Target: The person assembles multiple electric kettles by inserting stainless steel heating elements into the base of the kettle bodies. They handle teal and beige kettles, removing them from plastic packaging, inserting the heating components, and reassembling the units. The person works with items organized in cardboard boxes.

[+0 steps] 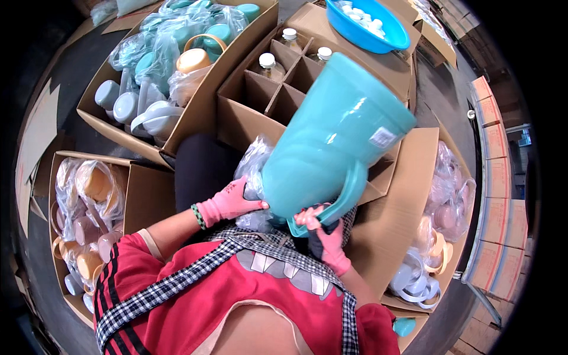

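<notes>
The glossy teal plastic jug (322,142) tilts above the divided brown cardboard carton (245,127). The pink-gloved left hand (231,200) grasps its narrow end beside a crumpled clear plastic bag (254,168); the pink-gloved right hand (325,236) grips the curved teal handle (355,186). Firm support at both points should prevent slipping.

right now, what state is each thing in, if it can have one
Teal pitcher: tilted, handheld
Left hand: touching the pitcher's narrow end
Right hand: gripping near the handle's lower end
Clear plastic: crumpled, beside the pitcher
Divided carton: open, partly filled
Bottles: capped, inside the divided carton
Blue basin: holding white items
Upper-left box: open, filled
</notes>
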`<control>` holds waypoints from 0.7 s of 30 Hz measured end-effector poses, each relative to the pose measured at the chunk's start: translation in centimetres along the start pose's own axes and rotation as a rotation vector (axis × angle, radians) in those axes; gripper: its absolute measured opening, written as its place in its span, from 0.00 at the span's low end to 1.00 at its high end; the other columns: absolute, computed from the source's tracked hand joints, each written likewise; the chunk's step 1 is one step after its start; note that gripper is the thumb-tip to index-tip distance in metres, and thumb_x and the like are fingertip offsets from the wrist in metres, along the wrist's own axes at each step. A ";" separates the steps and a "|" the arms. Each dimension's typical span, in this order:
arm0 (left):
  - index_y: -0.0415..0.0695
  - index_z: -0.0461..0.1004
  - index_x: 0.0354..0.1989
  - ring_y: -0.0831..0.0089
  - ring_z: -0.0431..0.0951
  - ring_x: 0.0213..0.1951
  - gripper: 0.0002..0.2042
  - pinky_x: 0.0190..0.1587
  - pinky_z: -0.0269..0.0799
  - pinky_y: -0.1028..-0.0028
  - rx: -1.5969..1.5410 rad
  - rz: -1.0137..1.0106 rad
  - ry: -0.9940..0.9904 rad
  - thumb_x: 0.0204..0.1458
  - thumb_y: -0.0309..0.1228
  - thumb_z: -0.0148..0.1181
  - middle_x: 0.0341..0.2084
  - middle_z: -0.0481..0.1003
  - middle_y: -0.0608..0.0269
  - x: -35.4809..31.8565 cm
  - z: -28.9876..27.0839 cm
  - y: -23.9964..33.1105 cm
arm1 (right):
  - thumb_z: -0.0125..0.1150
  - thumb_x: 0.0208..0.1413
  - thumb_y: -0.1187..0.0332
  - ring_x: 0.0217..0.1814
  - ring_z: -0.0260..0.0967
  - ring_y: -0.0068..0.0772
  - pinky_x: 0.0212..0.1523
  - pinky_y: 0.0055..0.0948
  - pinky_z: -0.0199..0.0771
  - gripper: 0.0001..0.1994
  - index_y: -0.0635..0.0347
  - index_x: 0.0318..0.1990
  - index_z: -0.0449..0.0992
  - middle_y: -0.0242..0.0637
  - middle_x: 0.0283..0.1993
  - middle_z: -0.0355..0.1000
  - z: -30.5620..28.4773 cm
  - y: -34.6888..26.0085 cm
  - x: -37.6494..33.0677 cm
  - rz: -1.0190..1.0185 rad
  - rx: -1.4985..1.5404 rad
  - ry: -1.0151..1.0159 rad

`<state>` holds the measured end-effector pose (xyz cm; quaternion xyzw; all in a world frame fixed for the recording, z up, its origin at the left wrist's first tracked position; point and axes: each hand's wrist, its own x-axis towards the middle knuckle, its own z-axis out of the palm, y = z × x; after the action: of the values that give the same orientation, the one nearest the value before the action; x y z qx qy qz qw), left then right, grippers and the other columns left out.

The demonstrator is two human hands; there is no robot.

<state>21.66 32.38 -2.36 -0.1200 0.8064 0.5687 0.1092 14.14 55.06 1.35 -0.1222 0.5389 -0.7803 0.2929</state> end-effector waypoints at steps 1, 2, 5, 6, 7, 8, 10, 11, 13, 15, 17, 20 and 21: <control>0.31 0.54 0.52 0.54 0.63 0.51 0.44 0.54 0.57 0.67 0.067 -0.155 0.004 0.35 0.55 0.61 0.48 0.62 0.38 -0.2 0.6 -0.2 | 0.59 0.43 0.80 0.37 0.67 0.32 0.44 0.33 0.66 0.10 0.62 0.33 0.66 0.35 0.31 0.67 0.4 0.0 -0.1 0.011 0.054 -0.038; 0.30 0.53 0.52 0.54 0.64 0.51 0.45 0.53 0.57 0.67 0.020 -0.276 0.015 0.35 0.57 0.60 0.47 0.62 0.37 -0.6 1.4 -1.2 | 0.59 0.42 0.80 0.37 0.67 0.28 0.44 0.30 0.65 0.10 0.62 0.33 0.67 0.34 0.32 0.68 -0.4 2.0 0.0 0.028 0.045 -0.054; 0.31 0.57 0.50 0.56 0.65 0.49 0.40 0.52 0.58 0.68 -0.223 -0.392 -0.082 0.39 0.56 0.56 0.47 0.63 0.40 -2.2 2.0 -1.8 | 0.60 0.42 0.78 0.36 0.66 0.24 0.41 0.25 0.65 0.09 0.63 0.32 0.67 0.33 0.32 0.68 0.7 4.1 -0.4 0.142 -0.099 -0.098; 0.32 0.59 0.49 0.57 0.67 0.48 0.38 0.51 0.59 0.68 -0.231 -0.371 -0.110 0.40 0.55 0.56 0.45 0.65 0.42 -3.0 1.3 -0.1 | 0.60 0.43 0.77 0.35 0.66 0.23 0.40 0.23 0.65 0.09 0.63 0.32 0.68 0.32 0.32 0.68 0.6 5.6 -0.6 0.219 0.017 -0.180; 0.33 0.61 0.49 0.58 0.68 0.46 0.35 0.50 0.60 0.69 -0.242 -0.351 -0.134 0.42 0.54 0.55 0.43 0.66 0.43 -3.8 0.5 1.5 | 0.60 0.44 0.75 0.34 0.65 0.21 0.39 0.22 0.65 0.09 0.63 0.33 0.67 0.33 0.32 0.68 1.3 5.6 -0.5 0.241 -0.014 -0.174; 0.35 0.62 0.47 0.62 0.69 0.45 0.31 0.48 0.61 0.70 -0.157 -0.356 -0.205 0.43 0.50 0.56 0.41 0.68 0.47 -4.2 -0.6 3.3 | 0.60 0.45 0.73 0.34 0.64 0.21 0.39 0.23 0.65 0.09 0.63 0.33 0.67 0.33 0.32 0.68 1.5 5.1 -0.1 0.313 -0.102 -0.159; 0.38 0.66 0.45 0.72 0.70 0.41 0.24 0.45 0.63 0.74 0.018 -0.357 -0.351 0.44 0.43 0.58 0.35 0.72 0.54 -3.9 -4.0 7.5 | 0.59 0.46 0.70 0.35 0.64 0.21 0.39 0.23 0.65 0.10 0.64 0.34 0.67 0.34 0.32 0.68 1.9 3.2 1.0 0.449 -0.279 -0.122; 0.38 0.68 0.42 0.73 0.70 0.39 0.22 0.44 0.63 0.75 0.119 -0.263 -0.351 0.45 0.43 0.57 0.33 0.72 0.55 -3.7 -5.6 8.5 | 0.58 0.48 0.62 0.36 0.64 0.24 0.41 0.24 0.64 0.16 0.66 0.37 0.67 0.36 0.32 0.68 1.9 2.2 1.6 0.446 -0.442 -0.220; 0.37 0.70 0.38 0.75 0.71 0.36 0.19 0.42 0.64 0.76 0.118 -0.036 -0.139 0.48 0.43 0.53 0.31 0.72 0.58 -2.9 -8.7 10.0 | 0.57 0.48 0.55 0.37 0.64 0.29 0.43 0.27 0.64 0.22 0.69 0.39 0.67 0.40 0.35 0.68 1.1 -1.6 3.4 0.411 -0.800 -0.390; 0.36 0.70 0.37 0.74 0.71 0.33 0.20 0.39 0.65 0.74 -0.008 0.192 0.344 0.50 0.44 0.50 0.28 0.72 0.57 0.3 -11.4 9.5 | 0.53 0.52 0.57 0.35 0.64 0.26 0.39 0.27 0.64 0.18 0.67 0.37 0.68 0.39 0.34 0.68 1.0 -5.4 6.2 0.131 -0.632 -0.112; 0.37 0.70 0.38 0.69 0.71 0.35 0.21 0.40 0.65 0.70 -0.280 0.286 0.649 0.50 0.46 0.47 0.29 0.72 0.54 6.1 -13.0 7.0 | 0.49 0.55 0.56 0.44 0.60 0.25 0.47 0.28 0.59 0.19 0.64 0.44 0.65 0.36 0.44 0.65 0.9 -6.3 10.2 -0.368 -0.629 0.112; 0.41 0.70 0.41 0.57 0.64 0.50 0.22 0.50 0.59 0.62 -0.158 0.262 0.276 0.52 0.48 0.42 0.44 0.67 0.48 11.5 -8.9 10.7 | 0.41 0.56 0.49 0.53 0.57 0.30 0.55 0.26 0.53 0.27 0.62 0.54 0.60 0.38 0.50 0.61 -1.8 -5.0 17.9 -0.120 -0.037 0.061; 0.40 0.69 0.41 0.59 0.64 0.48 0.19 0.49 0.59 0.61 0.439 0.428 0.394 0.52 0.44 0.44 0.42 0.67 0.50 10.4 -7.4 12.7 | 0.41 0.55 0.47 0.52 0.58 0.32 0.54 0.29 0.56 0.28 0.62 0.54 0.59 0.40 0.50 0.61 -2.6 -5.5 19.7 0.005 -0.014 0.015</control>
<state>7.51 28.83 8.10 -0.0296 0.9218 0.3578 -0.1466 -4.68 46.80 2.89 -0.1170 0.5469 -0.7767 0.2897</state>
